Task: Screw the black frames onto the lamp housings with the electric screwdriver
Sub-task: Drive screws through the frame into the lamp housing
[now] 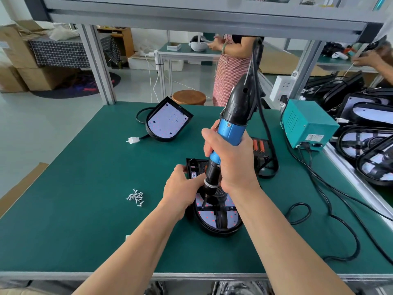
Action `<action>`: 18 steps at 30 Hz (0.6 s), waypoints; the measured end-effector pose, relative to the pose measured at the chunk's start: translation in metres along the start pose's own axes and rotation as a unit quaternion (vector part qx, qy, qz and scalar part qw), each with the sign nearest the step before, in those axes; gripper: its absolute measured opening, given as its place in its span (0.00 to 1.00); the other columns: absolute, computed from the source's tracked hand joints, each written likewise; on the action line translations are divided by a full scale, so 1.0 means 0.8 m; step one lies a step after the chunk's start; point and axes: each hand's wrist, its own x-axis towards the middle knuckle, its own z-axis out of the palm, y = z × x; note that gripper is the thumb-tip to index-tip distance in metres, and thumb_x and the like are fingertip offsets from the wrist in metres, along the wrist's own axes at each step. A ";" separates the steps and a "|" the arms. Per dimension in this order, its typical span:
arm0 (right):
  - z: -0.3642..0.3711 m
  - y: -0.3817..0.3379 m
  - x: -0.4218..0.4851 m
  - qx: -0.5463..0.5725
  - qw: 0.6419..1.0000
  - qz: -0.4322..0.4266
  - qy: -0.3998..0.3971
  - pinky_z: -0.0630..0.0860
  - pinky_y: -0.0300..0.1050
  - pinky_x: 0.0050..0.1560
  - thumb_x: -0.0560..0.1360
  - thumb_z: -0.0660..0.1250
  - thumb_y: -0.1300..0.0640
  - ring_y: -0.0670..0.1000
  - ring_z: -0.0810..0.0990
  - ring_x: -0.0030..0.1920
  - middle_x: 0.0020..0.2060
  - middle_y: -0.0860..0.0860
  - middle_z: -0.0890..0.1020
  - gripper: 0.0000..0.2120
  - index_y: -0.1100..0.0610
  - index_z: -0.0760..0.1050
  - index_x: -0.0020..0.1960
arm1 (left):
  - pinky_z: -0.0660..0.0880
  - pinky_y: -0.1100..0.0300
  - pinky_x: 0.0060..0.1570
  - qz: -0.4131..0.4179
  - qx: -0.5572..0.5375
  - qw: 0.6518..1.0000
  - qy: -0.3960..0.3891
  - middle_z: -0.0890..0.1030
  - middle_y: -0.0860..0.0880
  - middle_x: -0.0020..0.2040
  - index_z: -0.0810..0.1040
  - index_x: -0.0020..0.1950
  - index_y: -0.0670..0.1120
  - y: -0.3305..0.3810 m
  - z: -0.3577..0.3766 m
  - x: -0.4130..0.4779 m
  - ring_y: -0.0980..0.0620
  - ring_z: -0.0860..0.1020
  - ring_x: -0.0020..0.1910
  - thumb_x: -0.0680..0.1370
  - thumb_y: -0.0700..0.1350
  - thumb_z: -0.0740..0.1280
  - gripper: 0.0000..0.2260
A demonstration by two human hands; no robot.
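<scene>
As the right hand (229, 158) grips one screwdriver (234, 116), two housings (212, 229) (168, 122) occupy the mat (85, 188).

The electric screwdriver (228, 133), blue grip with a black top, was tilted with its top leaning away and right. It was gripped by the right hand (231, 160), bit tip down on the black frame (221, 211). That frame's crossbars sat over the near lamp housing (221, 231), a black D-shaped shell with a white, red-dotted LED board, lying flat on the mat and held at its left side by the left hand (182, 188). A second housing (168, 122) with no frame sat propped up farther back. Loose screws (136, 197) were piled to the left.
</scene>
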 end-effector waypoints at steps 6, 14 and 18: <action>-0.003 -0.006 -0.008 0.006 0.998 0.028 -0.059 0.71 0.42 0.36 0.69 0.73 0.60 0.50 0.69 0.29 0.27 0.53 0.72 0.06 0.54 0.76 0.41 | 0.80 0.42 0.52 0.000 0.008 1.000 -0.009 0.83 0.46 0.45 0.74 0.53 0.48 0.005 -0.003 -0.005 0.43 0.83 0.46 0.60 0.57 0.70 0.25; -0.007 -0.027 -0.016 0.033 0.995 -0.006 -0.096 0.73 0.40 0.38 0.69 0.73 0.56 0.50 0.72 0.30 0.28 0.53 0.74 0.09 0.48 0.82 0.48 | 0.80 0.42 0.54 0.001 0.011 0.999 -0.053 0.84 0.46 0.48 0.74 0.51 0.49 0.014 -0.011 -0.009 0.43 0.83 0.50 0.55 0.62 0.71 0.29; -0.014 -0.057 -0.002 0.089 0.987 -0.054 -0.123 0.72 0.40 0.36 0.70 0.70 0.59 0.49 0.72 0.29 0.27 0.50 0.74 0.07 0.50 0.81 0.47 | 0.81 0.51 0.49 0.009 0.022 0.998 -0.054 0.84 0.52 0.49 0.76 0.52 0.51 0.002 -0.012 0.001 0.51 0.83 0.48 0.68 0.60 0.76 0.20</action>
